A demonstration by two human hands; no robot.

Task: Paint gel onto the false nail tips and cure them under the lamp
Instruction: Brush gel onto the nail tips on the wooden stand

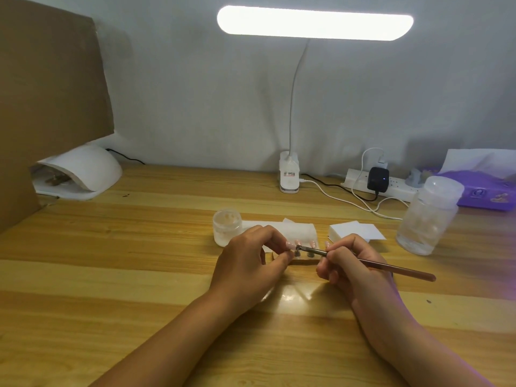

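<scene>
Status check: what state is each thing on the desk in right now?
desk lamp: on.
curing lamp: no glow visible.
brush: gripped by right hand, tip at a nail tip.
nail tips: on small holders; left hand pinches one.
large bottle: lid on.
adapter: plugged in, blue light lit.

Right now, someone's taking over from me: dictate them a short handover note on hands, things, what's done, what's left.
Left hand pinches a nail tip.
Right hand holds the brush, its working end at that tip.
Other tips stand in a row between the hands; jar behind the left hand; curing lamp far left at the back.
Done: painting under way; how many are coated is unclear.
Left: finish coating, then cure.
</scene>
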